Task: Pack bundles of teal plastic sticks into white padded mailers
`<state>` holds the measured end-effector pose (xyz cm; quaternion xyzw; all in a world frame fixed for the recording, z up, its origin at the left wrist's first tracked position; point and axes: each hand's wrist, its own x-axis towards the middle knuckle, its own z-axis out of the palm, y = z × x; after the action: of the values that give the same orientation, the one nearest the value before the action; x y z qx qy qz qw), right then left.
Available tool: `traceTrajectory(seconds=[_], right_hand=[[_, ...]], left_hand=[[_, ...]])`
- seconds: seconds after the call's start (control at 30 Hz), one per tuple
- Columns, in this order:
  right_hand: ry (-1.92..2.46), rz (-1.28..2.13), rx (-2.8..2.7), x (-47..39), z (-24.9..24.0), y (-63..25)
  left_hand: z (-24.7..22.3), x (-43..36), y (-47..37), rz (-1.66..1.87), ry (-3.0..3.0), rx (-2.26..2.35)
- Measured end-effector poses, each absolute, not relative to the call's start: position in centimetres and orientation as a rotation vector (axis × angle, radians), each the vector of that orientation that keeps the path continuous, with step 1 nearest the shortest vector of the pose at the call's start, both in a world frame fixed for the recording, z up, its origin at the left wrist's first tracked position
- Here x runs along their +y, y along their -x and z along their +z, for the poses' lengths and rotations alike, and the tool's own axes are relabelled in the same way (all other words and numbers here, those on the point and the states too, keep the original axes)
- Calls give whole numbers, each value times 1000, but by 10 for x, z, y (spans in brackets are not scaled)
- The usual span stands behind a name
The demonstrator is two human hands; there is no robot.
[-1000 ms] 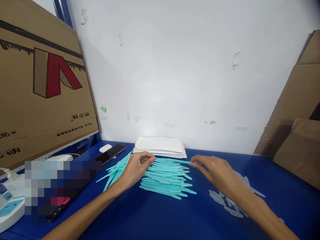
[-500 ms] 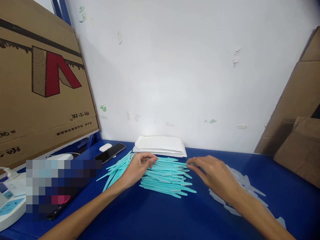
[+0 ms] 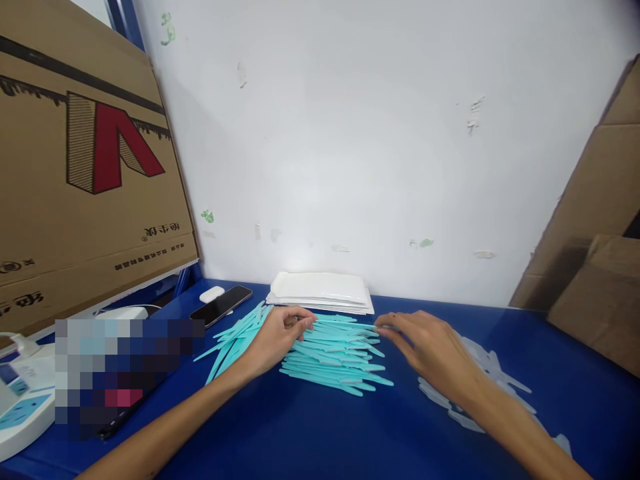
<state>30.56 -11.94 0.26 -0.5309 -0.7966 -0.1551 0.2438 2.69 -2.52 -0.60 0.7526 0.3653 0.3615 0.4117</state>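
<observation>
From where I stand, the right hand (image 3: 425, 337) has edged a touch nearer the left hand (image 3: 277, 333) than a second ago, and its forearm has shifted, so more translucent pieces (image 3: 487, 363) show beyond it toward the right edge of the desk (image 3: 325, 440). Thumb and fingers of each hand are pinched on an end of one slim turquoise stick (image 3: 350, 324), over the far side of a stacked pile (image 3: 335, 367) midway along the desk. A looser heap (image 3: 235, 337) lies nearer the left edge, as before. At the back edge sits a stack of flat white packets (image 3: 320, 289), and I can't tell what they hold
</observation>
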Motion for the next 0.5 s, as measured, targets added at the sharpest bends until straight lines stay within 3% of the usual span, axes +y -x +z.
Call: traceTrajectory(seconds=[0.27,0.5], right_hand=[[1421,-417,-2175,-119,2,-306],[1357,-440,-2217,-119,-1,-299]], left_hand=[[-8,-25,-26,875,-1960,962],[-5,-41,-25,904,-2582,852]])
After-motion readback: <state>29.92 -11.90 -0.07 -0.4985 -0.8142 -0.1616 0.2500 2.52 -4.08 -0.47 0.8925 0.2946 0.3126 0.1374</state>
